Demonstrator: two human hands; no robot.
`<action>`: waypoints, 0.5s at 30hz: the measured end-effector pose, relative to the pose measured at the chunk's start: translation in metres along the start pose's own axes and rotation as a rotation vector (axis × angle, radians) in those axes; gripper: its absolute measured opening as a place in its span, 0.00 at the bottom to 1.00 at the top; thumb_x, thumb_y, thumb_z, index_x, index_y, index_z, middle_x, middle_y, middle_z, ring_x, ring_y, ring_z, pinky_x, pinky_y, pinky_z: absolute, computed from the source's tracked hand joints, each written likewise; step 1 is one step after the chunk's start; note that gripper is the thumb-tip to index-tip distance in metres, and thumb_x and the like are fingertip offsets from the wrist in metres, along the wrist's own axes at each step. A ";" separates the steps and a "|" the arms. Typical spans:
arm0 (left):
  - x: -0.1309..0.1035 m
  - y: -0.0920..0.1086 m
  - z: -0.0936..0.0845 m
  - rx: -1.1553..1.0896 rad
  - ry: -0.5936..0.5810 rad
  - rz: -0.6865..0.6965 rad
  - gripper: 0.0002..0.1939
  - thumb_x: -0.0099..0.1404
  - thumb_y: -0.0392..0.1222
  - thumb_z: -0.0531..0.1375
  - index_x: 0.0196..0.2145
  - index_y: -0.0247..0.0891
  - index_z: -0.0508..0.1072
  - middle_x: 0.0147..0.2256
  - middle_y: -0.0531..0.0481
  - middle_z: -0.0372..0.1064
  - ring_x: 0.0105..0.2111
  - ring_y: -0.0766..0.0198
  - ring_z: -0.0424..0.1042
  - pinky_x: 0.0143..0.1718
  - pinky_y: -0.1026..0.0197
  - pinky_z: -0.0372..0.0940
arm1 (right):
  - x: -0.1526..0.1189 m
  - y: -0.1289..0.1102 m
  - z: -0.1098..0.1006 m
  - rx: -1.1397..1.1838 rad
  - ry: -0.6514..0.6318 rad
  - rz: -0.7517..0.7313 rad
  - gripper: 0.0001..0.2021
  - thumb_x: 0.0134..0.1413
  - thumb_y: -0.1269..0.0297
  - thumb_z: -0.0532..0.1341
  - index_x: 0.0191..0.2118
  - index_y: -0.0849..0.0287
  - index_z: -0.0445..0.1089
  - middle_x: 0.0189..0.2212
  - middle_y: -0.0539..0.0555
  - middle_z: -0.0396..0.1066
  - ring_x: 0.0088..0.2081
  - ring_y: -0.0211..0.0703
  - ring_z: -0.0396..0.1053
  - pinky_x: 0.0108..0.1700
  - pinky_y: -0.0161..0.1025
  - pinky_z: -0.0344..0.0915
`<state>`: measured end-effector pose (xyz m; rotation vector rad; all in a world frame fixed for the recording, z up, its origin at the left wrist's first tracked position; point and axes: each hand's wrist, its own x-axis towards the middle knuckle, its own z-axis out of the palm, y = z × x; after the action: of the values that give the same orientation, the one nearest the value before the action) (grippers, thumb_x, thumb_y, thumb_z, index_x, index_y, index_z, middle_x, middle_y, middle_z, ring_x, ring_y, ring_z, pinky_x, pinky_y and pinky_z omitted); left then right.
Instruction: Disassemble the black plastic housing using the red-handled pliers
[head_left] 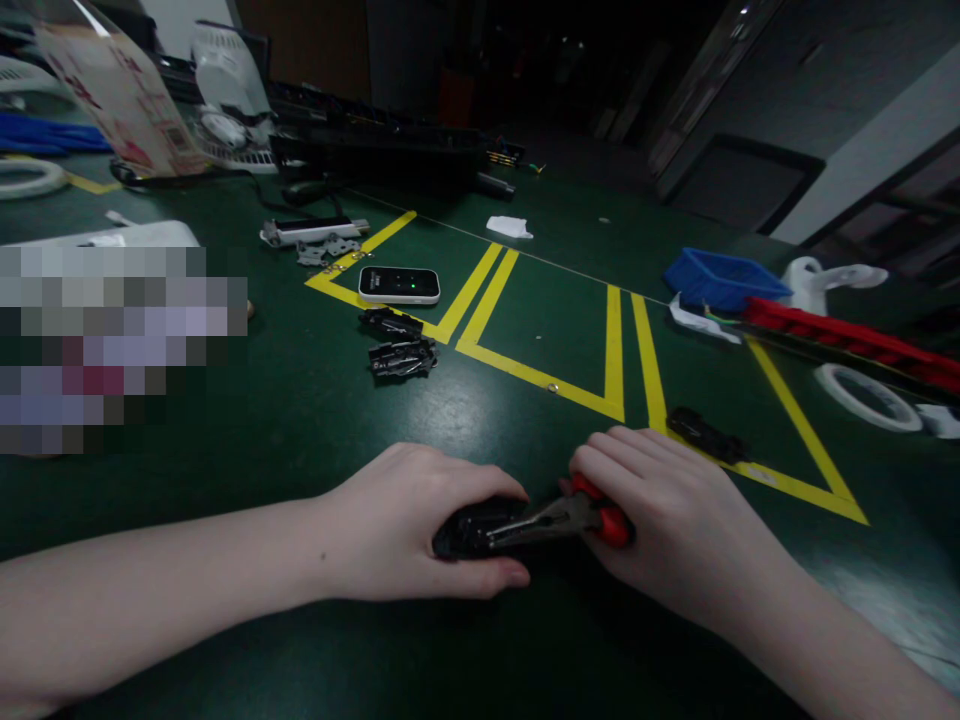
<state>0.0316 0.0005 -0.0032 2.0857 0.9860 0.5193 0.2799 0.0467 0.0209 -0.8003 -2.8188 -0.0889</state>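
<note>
Near the front of the green table [300, 400], my left hand [420, 525] is closed around a black part [476, 527], thumb and fingers on either side of it. My right hand [660, 510] grips pliers [555, 518] by their red handles. The metal jaws of the pliers point left and lie against the black part; exactly what they pinch is too small to tell. Beyond my hands, two black pieces [403, 357] lie one behind the other, below a white-edged device [399, 285] with a green light.
Yellow tape [540, 380] marks areas on the table. At the right are a dark part [705, 435], a blue bin [724, 280], a red strip [847, 335] and a white ring [868, 397]. A plastic bag [124, 95] and a white fan [229, 80] stand back left.
</note>
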 end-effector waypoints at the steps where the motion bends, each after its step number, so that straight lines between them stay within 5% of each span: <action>1: 0.000 0.000 0.000 0.002 -0.003 0.001 0.21 0.66 0.55 0.63 0.52 0.44 0.73 0.42 0.54 0.79 0.37 0.61 0.78 0.35 0.61 0.65 | 0.000 0.000 0.000 0.003 -0.002 0.001 0.06 0.47 0.74 0.58 0.31 0.56 0.62 0.28 0.52 0.67 0.29 0.42 0.62 0.30 0.39 0.57; 15: 0.001 -0.001 0.000 0.009 -0.026 0.002 0.21 0.66 0.56 0.63 0.53 0.44 0.73 0.43 0.53 0.79 0.37 0.61 0.77 0.34 0.61 0.64 | 0.000 0.002 0.000 0.050 -0.036 0.011 0.06 0.47 0.75 0.58 0.30 0.56 0.63 0.28 0.51 0.67 0.28 0.41 0.61 0.30 0.38 0.56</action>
<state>0.0315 0.0016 -0.0044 2.0965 0.9738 0.4886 0.2811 0.0479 0.0211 -0.8134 -2.8378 -0.0029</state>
